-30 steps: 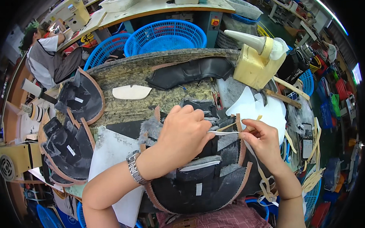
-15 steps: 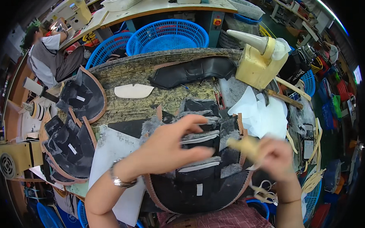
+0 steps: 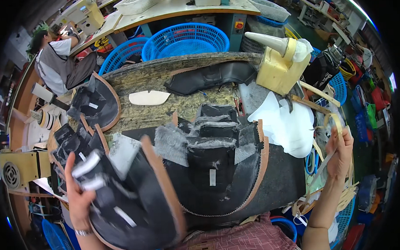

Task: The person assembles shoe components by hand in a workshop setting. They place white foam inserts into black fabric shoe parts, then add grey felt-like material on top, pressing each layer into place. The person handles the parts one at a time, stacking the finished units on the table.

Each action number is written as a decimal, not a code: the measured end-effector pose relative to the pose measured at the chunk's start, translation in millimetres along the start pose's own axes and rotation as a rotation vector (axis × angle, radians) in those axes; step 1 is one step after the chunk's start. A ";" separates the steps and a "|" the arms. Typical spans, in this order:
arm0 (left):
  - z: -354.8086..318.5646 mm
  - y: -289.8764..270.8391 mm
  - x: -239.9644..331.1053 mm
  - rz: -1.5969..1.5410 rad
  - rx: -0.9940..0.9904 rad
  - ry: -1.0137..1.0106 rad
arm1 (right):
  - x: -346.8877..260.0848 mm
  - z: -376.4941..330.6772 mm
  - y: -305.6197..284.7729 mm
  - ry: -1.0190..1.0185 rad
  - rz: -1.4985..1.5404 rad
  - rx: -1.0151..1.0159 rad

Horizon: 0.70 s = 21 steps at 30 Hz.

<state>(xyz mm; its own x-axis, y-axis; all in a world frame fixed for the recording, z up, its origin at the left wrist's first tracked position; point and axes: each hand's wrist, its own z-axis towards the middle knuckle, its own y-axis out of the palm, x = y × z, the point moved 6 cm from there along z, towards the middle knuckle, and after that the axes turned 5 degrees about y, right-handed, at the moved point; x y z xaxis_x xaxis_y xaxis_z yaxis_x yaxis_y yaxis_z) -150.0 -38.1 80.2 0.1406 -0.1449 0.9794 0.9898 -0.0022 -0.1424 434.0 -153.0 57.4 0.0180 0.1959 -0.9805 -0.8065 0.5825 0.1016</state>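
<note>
My left hand (image 3: 80,202), its wrist in a metal band, grips a black leather-like panel (image 3: 145,202) by its left side. That panel is tilted, smeared by motion, and has a brown edge and white strips. A similar black panel (image 3: 197,178) lies in front of me on the bench, with a toothed brown rim, grey fuzzy patches and a small white label. Off to the right, my right hand (image 3: 339,153) is raised and pinches a pale yellowish strip (image 3: 336,121) that loops above the fingers. A thinner whitish tape (image 3: 323,167) trails below it.
More black panels (image 3: 95,103) lie at left on the worn bench (image 3: 120,116). Farther back are a cream cut-out piece (image 3: 149,98) and a long black piece (image 3: 213,77). White sheets (image 3: 288,126), a hammer (image 3: 311,104) and a yellow block with a cone (image 3: 279,71) stand right. A person (image 3: 54,64) sits far left.
My left hand has moved left and taken hold of a black panel, lifting it. The white strips no longer show on the bench panel. My right hand has moved right, away from the panel.
</note>
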 end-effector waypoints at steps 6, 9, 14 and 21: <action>30.3 18.2 -13.3 0.676 0.010 0.336 | -64.2 -28.5 65.4 -0.194 0.340 -0.351; 30.0 120.0 -6.8 0.359 -0.334 0.342 | -43.1 -41.3 128.2 0.146 0.080 -0.589; 41.2 198.6 -9.6 0.337 -0.562 0.498 | 18.7 -69.1 238.5 -0.091 -0.312 -0.920; 50.5 201.9 -19.0 0.262 -0.687 0.409 | 50.3 -62.0 264.3 0.155 -0.282 -0.757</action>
<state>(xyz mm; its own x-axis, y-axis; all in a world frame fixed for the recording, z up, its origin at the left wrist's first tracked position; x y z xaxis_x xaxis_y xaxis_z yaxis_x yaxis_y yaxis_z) 48.3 14.2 40.1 0.2133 -0.5712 0.7926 0.6739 -0.5014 -0.5426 185.1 -38.1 24.5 0.2423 -0.0213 -0.9700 -0.9652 -0.1068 -0.2388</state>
